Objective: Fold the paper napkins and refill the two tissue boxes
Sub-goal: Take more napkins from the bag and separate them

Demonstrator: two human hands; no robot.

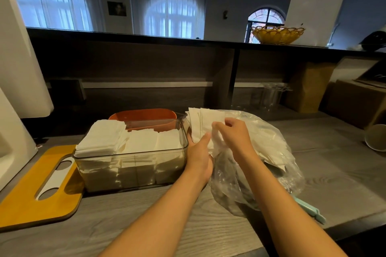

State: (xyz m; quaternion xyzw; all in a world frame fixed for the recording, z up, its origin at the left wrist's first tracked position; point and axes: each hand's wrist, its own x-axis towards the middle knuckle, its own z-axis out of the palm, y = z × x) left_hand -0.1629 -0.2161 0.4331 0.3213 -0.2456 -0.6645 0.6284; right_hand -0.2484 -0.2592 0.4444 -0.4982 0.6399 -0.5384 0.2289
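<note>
A clear tissue box [133, 157] on the grey counter holds rows of folded white napkins, with an extra stack lying on its left end. An orange box [144, 116] stands right behind it. To the right lies a crumpled clear plastic bag [261, 165] with more white napkins inside. My left hand [199, 157] holds a fanned bundle of napkins [203, 123] from below, thumb up against the paper. My right hand [234, 133] pinches a napkin at the front of that bundle, just above the bag's opening.
A yellow board [25, 198] with a white insert lies left of the clear box. A large white appliance [18, 69] stands at the far left. A teal clip [311, 209] lies beside the bag. A paper cup [377, 137], brown bag [307, 87] and glassware [271, 95] sit right.
</note>
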